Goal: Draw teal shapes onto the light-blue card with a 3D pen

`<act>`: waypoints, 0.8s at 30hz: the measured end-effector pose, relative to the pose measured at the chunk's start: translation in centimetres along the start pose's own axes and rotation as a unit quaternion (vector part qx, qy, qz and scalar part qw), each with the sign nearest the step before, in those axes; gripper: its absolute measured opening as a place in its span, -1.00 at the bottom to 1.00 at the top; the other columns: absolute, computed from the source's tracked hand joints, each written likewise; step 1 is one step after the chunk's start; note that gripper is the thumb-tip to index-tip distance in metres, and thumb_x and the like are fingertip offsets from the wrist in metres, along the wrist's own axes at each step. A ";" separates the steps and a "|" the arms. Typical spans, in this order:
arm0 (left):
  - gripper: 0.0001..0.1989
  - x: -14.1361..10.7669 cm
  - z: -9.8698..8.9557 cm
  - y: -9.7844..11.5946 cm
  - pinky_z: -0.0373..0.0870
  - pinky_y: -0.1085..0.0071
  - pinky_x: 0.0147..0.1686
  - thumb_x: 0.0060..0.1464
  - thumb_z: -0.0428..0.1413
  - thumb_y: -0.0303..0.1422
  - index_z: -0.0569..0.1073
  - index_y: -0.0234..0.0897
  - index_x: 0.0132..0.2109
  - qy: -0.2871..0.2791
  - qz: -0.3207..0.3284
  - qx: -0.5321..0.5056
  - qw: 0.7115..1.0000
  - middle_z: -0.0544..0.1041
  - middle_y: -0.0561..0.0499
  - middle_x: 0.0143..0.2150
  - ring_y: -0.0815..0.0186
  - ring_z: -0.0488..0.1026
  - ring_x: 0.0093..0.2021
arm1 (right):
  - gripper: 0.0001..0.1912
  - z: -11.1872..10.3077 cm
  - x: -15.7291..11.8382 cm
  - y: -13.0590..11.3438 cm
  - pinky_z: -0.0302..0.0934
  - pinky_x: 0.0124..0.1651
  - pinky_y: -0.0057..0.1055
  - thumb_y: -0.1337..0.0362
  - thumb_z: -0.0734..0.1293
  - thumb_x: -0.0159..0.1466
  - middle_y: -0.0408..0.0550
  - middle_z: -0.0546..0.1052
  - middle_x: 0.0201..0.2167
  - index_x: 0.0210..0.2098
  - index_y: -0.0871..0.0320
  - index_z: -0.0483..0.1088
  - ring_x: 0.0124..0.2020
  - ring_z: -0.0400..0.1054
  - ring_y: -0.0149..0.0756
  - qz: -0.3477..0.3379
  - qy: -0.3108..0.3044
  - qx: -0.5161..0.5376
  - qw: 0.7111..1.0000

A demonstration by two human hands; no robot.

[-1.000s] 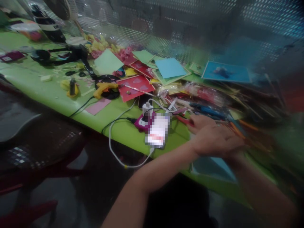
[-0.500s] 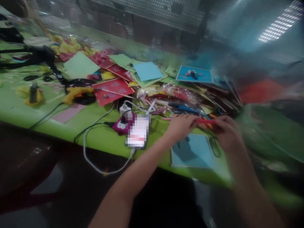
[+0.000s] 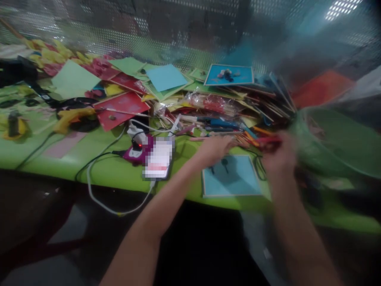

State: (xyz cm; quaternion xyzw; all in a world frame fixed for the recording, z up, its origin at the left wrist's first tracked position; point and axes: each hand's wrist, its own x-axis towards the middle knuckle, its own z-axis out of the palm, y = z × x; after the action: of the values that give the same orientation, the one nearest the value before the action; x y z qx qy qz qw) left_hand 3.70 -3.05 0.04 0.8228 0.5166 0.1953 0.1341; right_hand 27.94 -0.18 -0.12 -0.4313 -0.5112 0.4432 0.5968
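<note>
My right hand [image 3: 279, 151] is blurred by motion, its fingers closed round a red object [image 3: 268, 140] that looks like a pen or marker. My left hand [image 3: 217, 149] is over the pile of pens and sticks [image 3: 226, 129], just behind the light blue card [image 3: 229, 178]; its fingertips are smeared and I cannot make out whether they hold anything. The card lies near the table's front edge with small dark shapes at its top. A thin dark cord [image 3: 259, 167] lies between the card and my right hand.
A phone [image 3: 159, 159] on a white cable and a purple power socket [image 3: 137, 153] lie left of my left arm. A yellow glue gun [image 3: 71, 119] is farther left. Coloured cards [image 3: 122, 109] are heaped behind; a green translucent container [image 3: 336, 143] stands at the right.
The view has shifted, so the table's things sit farther left. The red object has come away from my left hand and is now only at my right hand.
</note>
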 end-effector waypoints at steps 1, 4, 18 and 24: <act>-0.61 -0.1 -0.2 -0.5 0.34 0.32 -0.20 0.48 -0.21 -0.21 0.45 -0.28 -0.06 0.008 -0.023 -0.017 1.000 0.62 -0.14 -0.19 0.14 0.55 -0.21 | -0.68 -0.7 0.4 -0.1 0.26 -0.42 -0.43 0.01 0.33 0.32 -0.27 0.33 -0.62 -0.46 0.03 0.31 -0.57 0.30 -0.42 -0.020 0.035 0.015 0.999; -0.63 -0.2 -0.7 -1.7 0.35 0.31 -0.18 0.47 -0.17 -0.19 0.47 -0.28 -0.03 0.010 -0.049 -0.047 0.998 0.62 -0.13 -0.18 0.14 0.54 -0.19 | -0.80 -1.0 0.0 -0.1 0.27 -0.44 -0.45 0.15 0.42 0.23 -0.26 0.40 -0.55 -0.45 0.05 0.37 -0.59 0.31 -0.45 -0.024 0.070 0.038 0.997; -0.79 -1.3 -1.2 -4.3 0.27 0.37 -0.32 0.10 0.20 -0.18 0.51 -0.23 -0.34 -0.131 -0.064 0.002 0.989 0.63 -0.04 -0.24 0.19 0.52 -0.24 | -0.75 1.5 -4.0 2.7 0.35 -0.41 -0.43 0.15 0.55 0.05 -0.18 0.52 -0.52 -0.41 0.10 0.47 -0.50 0.45 -0.36 0.154 -0.124 -0.082 0.977; -0.76 -1.2 -1.5 -4.3 0.14 0.37 -0.40 0.04 0.26 -0.15 0.49 -0.23 -0.31 -0.157 -0.113 0.003 0.981 0.58 0.02 -0.31 0.26 0.44 -0.36 | -0.74 1.9 -4.3 2.5 0.34 -0.39 -0.45 0.13 0.55 0.09 -0.19 0.53 -0.53 -0.41 0.09 0.44 -0.48 0.47 -0.36 0.151 -0.130 -0.123 0.972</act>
State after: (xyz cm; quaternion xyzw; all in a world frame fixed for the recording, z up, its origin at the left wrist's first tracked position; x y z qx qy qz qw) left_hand -0.86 -2.24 -0.65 0.7801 0.5792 0.0456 0.2321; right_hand 25.47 -3.62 -3.31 -0.5125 -0.5641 0.5141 0.3934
